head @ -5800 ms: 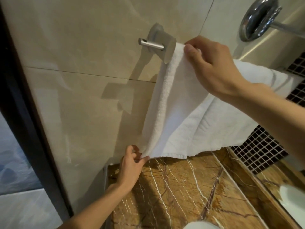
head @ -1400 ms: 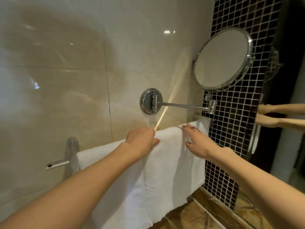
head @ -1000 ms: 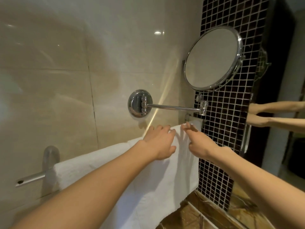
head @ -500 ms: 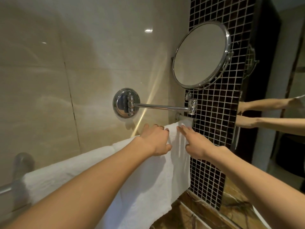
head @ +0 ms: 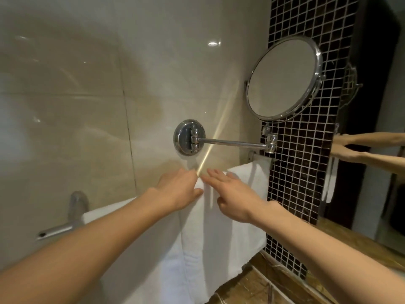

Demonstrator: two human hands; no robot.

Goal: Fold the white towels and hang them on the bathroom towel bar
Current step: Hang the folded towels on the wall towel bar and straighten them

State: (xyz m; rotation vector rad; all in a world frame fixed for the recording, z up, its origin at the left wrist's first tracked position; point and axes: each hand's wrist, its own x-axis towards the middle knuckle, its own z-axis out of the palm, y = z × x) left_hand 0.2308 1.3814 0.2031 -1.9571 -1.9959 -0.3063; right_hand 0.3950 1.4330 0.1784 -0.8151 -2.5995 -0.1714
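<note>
Both hands had slid leftward along the towel bar compared with half a second before: they had been close to the black mosaic strip, and now sat below the chrome wall mount of the round mirror. More bare towel showed between the right hand and the bar's far bracket than earlier.

As for progress, the white towels were already folded and draped over the bar, hanging flat against the beige wall tile above the marble counter. They appeared to be two pieces side by side, meeting at a vertical edge under the left hand (though the forearm hid much of the left piece). What remained looked like tidying only: evening the top fold and squaring the edges. Whether more towels waited elsewhere could not be told.

The left hand gripped the cloth at the top of the bar, thumb pressed on the front face and fingers curled over the fold, their tips hidden behind it. The right hand held nothing; its fingers were straight and spread apart, lying on the towel's top edge just beside the left hand. Both forearms were also reflected in the wall mirror at the right.
</note>
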